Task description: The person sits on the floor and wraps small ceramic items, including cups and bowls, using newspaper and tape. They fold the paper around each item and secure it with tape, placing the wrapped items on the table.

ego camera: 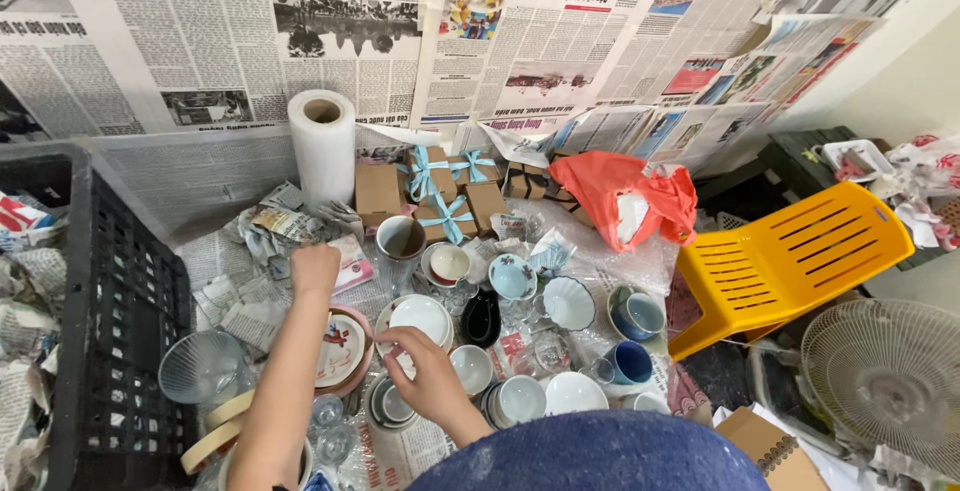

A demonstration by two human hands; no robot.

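Our left hand (315,269) reached closed over crumpled newspaper (285,226), grip unclear, right hand (425,371) curled on the white plate (420,316) rim amid crowded bowls and cups, black crate (100,321) left, yellow chair (790,256) right, fingertips hidden.

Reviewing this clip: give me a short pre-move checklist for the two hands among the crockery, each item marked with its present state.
1. Left hand in view, reaching toward the crumpled newspaper: ok.
2. Left hand's grasp: cannot tell; fingers hidden.
3. Right hand touching the rim of the white plate: ok.
4. Right hand holding anything: cannot tell.
5. Room around the hands: not ok; small white bowl and painted plate crowd close.
6. Black pitcher upright: ok.
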